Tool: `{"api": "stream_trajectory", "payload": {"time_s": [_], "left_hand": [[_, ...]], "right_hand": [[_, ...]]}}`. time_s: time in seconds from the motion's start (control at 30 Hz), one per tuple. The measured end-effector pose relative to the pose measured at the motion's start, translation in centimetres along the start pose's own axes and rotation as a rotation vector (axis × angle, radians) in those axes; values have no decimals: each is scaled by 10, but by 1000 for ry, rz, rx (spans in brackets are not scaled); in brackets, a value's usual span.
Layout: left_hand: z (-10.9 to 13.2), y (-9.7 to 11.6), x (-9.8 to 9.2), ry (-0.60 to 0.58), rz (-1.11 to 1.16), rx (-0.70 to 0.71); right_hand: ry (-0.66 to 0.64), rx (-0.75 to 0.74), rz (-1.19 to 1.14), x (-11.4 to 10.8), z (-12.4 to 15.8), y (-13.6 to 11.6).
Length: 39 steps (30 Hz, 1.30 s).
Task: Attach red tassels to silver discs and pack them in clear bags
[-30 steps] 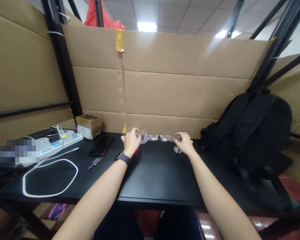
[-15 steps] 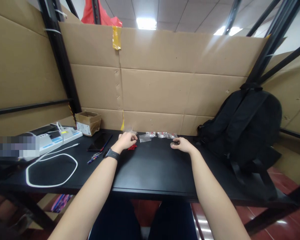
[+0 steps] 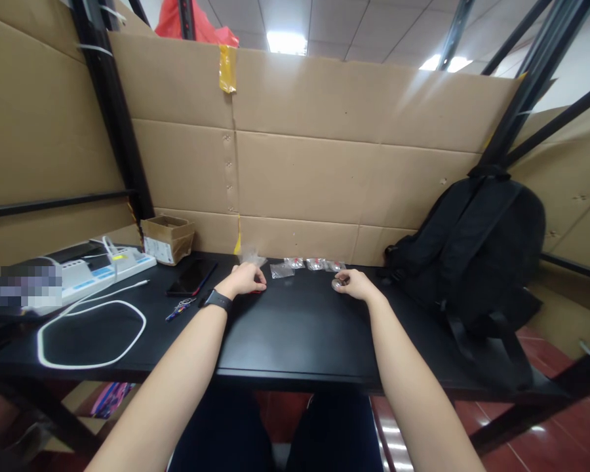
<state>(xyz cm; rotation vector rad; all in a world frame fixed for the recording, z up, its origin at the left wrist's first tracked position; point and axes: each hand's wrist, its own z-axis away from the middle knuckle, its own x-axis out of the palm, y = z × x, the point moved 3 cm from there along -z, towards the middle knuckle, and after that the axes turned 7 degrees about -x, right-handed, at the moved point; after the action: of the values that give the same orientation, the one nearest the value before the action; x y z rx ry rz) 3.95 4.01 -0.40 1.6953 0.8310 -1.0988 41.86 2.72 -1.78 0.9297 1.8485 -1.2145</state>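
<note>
2 bare forearms [image 3: 172, 373], black left-wrist watch [image 3: 218, 299], trousers [image 3: 221, 432] probably navy

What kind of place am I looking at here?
Probably a makeshift work cubicle in an office or workshop: cardboard panels wall in a black desk, a power strip sits at the left, and a backpack stands at the right.

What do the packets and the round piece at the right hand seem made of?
The packets: thin, glossy clear plastic by the look, see-through with crinkled glints. The round piece at the right hand: shiny, catching light, perhaps plastic or metal; too small and partly covered to tell.
</note>
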Motion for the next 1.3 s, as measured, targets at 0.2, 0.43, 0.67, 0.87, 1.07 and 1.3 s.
{"api": "stream_trajectory", "payload": {"time_s": [0.2, 0.43, 0.67, 0.87, 1.07, 1.3], "left_hand": [[-1, 2, 3, -20, -25, -5], [1, 11, 0, 67, -10, 5], [10, 32, -18, 247, 362, 179], [8, 56, -7, 228, 758, 146], [3, 66, 11, 186, 1109, 57], [-1, 65, 16, 186, 1081, 95]], "right_hand": [[-2, -11, -15, -1, 1, -6], [57, 1, -121, -6, 2, -5], [197, -135, -338, -10, 1, -40], [159, -304, -660, 5, -4, -104], [117, -374, -759, 14, -17, -146], [154, -382, -863, 20, -8, -151]]}}
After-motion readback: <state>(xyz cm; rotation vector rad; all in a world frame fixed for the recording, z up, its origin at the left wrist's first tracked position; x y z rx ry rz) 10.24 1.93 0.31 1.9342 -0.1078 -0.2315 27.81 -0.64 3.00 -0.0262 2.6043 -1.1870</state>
